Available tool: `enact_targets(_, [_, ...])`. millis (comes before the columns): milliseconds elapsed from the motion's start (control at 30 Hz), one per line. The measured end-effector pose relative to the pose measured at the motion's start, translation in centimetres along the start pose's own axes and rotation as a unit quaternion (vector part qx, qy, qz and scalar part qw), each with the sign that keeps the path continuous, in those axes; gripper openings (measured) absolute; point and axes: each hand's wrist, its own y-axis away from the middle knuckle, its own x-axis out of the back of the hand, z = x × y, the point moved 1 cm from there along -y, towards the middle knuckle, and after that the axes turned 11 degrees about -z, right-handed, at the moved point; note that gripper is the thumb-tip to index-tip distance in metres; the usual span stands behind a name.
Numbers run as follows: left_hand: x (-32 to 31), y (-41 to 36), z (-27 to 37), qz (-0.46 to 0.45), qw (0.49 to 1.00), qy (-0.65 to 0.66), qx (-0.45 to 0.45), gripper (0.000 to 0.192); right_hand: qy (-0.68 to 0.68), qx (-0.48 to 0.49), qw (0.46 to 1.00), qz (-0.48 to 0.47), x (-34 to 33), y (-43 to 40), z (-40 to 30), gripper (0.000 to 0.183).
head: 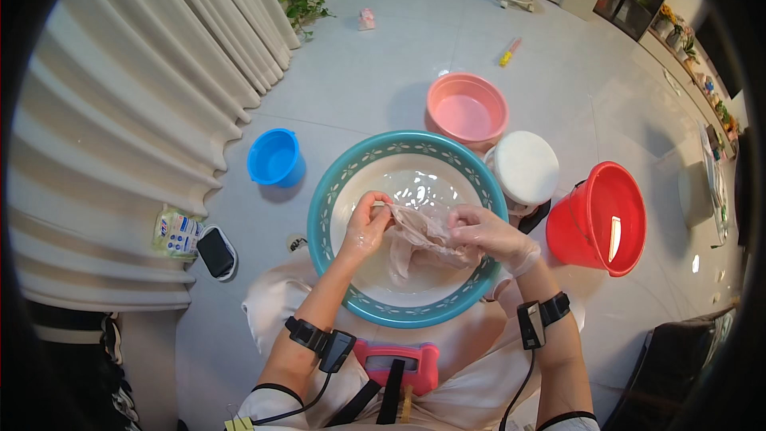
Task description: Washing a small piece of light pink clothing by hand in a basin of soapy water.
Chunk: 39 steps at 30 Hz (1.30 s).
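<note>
A thin, wet, pale pink cloth (422,242) is stretched between my two hands over a large teal-rimmed basin (331,263). Soapy-looking water (419,188) lies in the basin, and the cloth's lower folds hang down to it. My left hand (368,224) pinches the cloth's left end between thumb and fingers. At the other end, my right hand (494,236) grips the edge of the cloth, with its fingers partly curled; a thin translucent glove seems to cover this hand up to the wrist.
Beyond the basin stand a pink basin (467,109) and a white round-topped stool (526,167). A red bucket (595,221) is on the right, a blue bucket (276,158) on the left. Near the curtain (179,72) lie a phone (215,252) and a wipes-like package (178,233).
</note>
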Motion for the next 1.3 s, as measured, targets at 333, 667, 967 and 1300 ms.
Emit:
enact_targets(333, [-2.5, 0.6, 0.8, -0.060, 0.995, -0.069, 0.027, 0.039, 0.121, -0.014, 0.983, 0.136, 0.5, -1.0, 1.1, 0.024])
enact_targets(667, [-2.5, 1.7, -0.5, -0.086, 0.898, -0.417, -0.109, 0.031, -0.094, 0.179, 0.966, 0.164, -2.1, 0.3, -2.3, 0.015])
enact_targets(967, [-1.3, 3.8, 6.6, -0.014, 0.943, -0.312, -0.114, 0.028, 0.157, 0.316, 0.851, 0.388, -1.4, 3.1, -2.3, 0.014])
enact_targets(1300, [-1.6, 6.9, 18.5, 0.002, 0.896, -0.289, -0.337, 0.022, 0.215, 0.487, 0.768, 0.355, -9.5, 6.7, -9.4, 0.014])
